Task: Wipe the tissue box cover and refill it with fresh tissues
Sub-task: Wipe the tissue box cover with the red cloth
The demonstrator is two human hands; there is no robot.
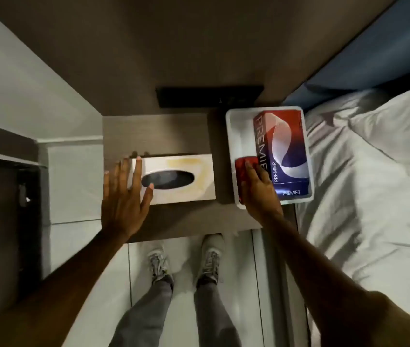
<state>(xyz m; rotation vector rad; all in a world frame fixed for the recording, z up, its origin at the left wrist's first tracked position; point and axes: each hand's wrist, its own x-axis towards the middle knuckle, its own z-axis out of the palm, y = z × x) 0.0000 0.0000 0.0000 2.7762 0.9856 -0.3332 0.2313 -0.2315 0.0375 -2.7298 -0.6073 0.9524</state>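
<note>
A white tissue box cover point(186, 189) with a dark oval slot and yellowish stains lies on the brown bedside table point(154, 134). My left hand point(123, 194) rests spread over its left end, fingers apart. To the right a white tray point(234, 136) holds a red, white and blue Premier tissue pack point(284, 146) and a red cloth point(240, 169). My right hand point(259, 191) reaches into the tray's near left part, fingers on the red cloth; whether it grips the cloth is unclear.
A bed with rumpled white sheets point(374, 184) lies right of the table, against a blue headboard point(374, 53). A black panel point(209, 96) sits on the wall behind the table. My feet in white shoes point(186, 256) stand on the light floor below.
</note>
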